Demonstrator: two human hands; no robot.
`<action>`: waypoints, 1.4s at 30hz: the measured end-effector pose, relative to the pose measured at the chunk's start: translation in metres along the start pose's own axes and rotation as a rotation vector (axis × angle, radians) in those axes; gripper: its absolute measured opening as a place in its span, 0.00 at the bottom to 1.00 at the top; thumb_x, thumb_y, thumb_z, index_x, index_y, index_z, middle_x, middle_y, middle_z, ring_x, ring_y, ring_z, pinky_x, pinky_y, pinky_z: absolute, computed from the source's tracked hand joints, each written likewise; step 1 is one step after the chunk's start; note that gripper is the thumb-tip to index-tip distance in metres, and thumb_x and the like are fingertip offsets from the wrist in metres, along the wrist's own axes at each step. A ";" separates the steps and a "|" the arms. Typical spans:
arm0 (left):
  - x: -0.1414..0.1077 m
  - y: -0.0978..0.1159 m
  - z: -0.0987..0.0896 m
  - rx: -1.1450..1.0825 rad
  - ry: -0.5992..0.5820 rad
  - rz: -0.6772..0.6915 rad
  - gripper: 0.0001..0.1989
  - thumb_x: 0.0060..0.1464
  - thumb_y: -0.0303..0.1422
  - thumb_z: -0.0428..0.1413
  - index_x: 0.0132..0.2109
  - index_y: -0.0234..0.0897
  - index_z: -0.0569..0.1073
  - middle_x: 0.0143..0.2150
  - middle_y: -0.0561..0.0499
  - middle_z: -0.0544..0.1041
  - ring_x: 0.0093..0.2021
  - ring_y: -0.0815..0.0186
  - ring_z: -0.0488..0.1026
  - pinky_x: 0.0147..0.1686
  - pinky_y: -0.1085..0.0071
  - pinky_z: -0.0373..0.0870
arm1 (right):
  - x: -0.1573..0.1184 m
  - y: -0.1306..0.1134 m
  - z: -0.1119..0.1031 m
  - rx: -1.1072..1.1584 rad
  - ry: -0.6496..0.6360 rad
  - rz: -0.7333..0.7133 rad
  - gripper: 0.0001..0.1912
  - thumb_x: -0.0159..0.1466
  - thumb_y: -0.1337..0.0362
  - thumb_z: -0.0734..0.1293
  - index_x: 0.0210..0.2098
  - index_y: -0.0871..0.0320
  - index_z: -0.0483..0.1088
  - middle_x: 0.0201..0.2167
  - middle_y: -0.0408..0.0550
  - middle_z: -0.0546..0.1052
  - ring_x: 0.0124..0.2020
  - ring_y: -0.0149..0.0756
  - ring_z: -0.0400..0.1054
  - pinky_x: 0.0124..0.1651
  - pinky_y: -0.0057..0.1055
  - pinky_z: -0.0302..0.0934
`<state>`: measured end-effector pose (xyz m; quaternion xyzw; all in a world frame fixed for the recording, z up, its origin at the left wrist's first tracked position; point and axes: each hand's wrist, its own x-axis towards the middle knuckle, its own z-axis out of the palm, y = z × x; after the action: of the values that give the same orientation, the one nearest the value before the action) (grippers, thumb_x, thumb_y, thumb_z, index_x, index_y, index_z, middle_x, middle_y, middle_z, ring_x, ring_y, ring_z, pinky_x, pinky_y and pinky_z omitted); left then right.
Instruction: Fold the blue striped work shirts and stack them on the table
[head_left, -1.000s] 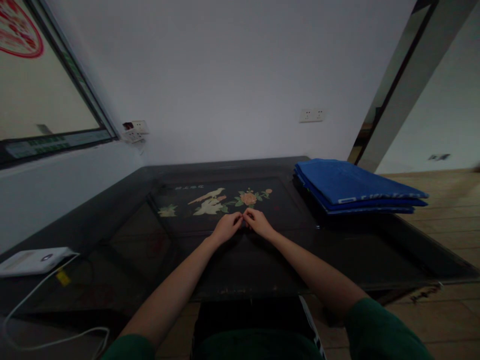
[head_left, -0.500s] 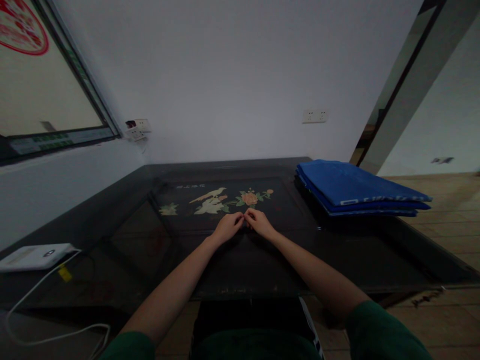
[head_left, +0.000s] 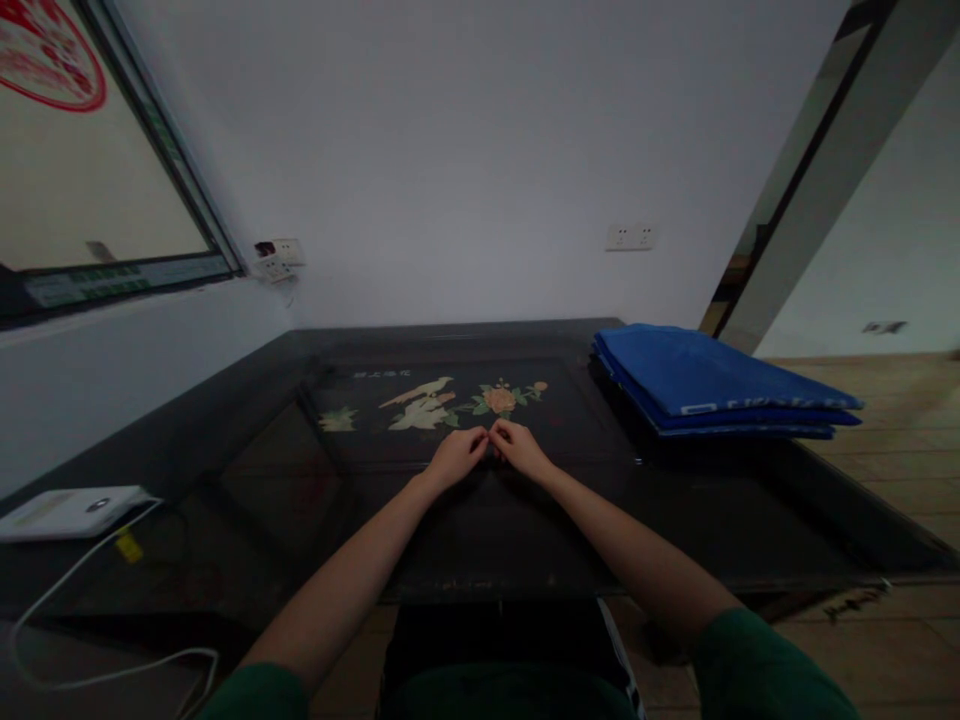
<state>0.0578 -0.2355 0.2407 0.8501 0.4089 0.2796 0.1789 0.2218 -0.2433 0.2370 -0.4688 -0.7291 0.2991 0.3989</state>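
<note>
My left hand point(head_left: 459, 453) and my right hand point(head_left: 518, 447) meet over the near middle of a dark glossy table point(head_left: 480, 530). Both have their fingers curled in, with the fingertips close together or touching; nothing shows in either one. Just beyond them, the tabletop carries a picture of an orange flower point(head_left: 499, 400) with green leaves and pale birds point(head_left: 420, 408). To the right of my hands lies a folded stack of blue cloth or sheeting point(head_left: 720, 375), untouched, with white marks along its near edge.
At the left edge of the table lies a white box-shaped device point(head_left: 71, 512) with a white cable point(head_left: 75, 580) that hangs over the front edge. A wall point(head_left: 465, 180) with sockets point(head_left: 630, 237) stands behind the table, and a window point(head_left: 97, 150) is at the left.
</note>
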 end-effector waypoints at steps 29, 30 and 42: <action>-0.004 0.009 -0.002 0.077 -0.017 0.023 0.11 0.61 0.33 0.47 0.40 0.39 0.74 0.31 0.51 0.77 0.30 0.66 0.72 0.30 0.75 0.60 | -0.004 -0.011 -0.028 -0.333 -0.042 -0.096 0.07 0.61 0.65 0.63 0.28 0.57 0.72 0.25 0.44 0.74 0.27 0.32 0.66 0.31 0.25 0.52; -0.004 0.010 -0.002 0.074 -0.020 0.028 0.11 0.61 0.33 0.47 0.41 0.39 0.74 0.31 0.51 0.77 0.31 0.66 0.72 0.30 0.75 0.60 | -0.005 -0.012 -0.035 -0.364 -0.039 -0.101 0.07 0.61 0.65 0.63 0.30 0.57 0.73 0.27 0.44 0.76 0.29 0.33 0.67 0.31 0.26 0.53; -0.006 0.016 -0.003 0.045 -0.044 0.024 0.13 0.60 0.33 0.47 0.47 0.42 0.75 0.33 0.51 0.77 0.34 0.65 0.73 0.31 0.74 0.61 | -0.051 0.011 -0.322 -1.167 0.585 0.452 0.15 0.64 0.60 0.62 0.46 0.57 0.74 0.41 0.58 0.78 0.37 0.44 0.72 0.36 0.35 0.58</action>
<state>0.0626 -0.2497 0.2502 0.8647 0.4008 0.2537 0.1652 0.5164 -0.2660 0.3745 -0.8086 -0.5179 -0.2051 0.1896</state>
